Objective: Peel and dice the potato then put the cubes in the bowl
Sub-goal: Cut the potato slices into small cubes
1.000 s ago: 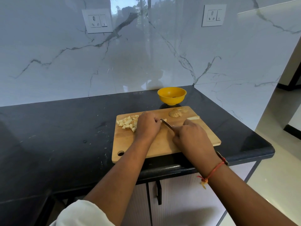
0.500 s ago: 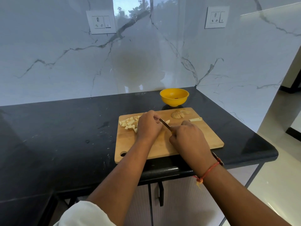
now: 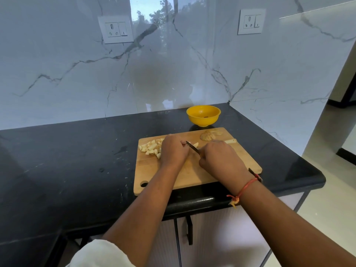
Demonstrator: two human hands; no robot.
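Observation:
A wooden cutting board (image 3: pixel 192 174) lies on the black counter. My left hand (image 3: pixel 174 149) curls over a pale potato piece (image 3: pixel 195 144) that shows just past its fingers. My right hand (image 3: pixel 221 158) grips a knife (image 3: pixel 192 147) whose blade points up-left against that piece. A heap of potato cubes (image 3: pixel 151 147) sits on the board's left side, partly hidden by my left hand. One potato strip (image 3: pixel 230 141) lies at the board's far right. A yellow bowl (image 3: pixel 203 115) stands behind the board.
A pile of potato peels (image 3: pixel 209 135) lies at the board's far edge, near the bowl. The black counter (image 3: pixel 67 160) stretches wide to the left. Its right edge (image 3: pixel 308 170) drops off close to the board. A marble wall with two sockets rises behind.
Both hands stay on the board with the knife at the potato piece; the blade has shifted slightly. The camera has tilted a little, so the scene sits lower and further right.

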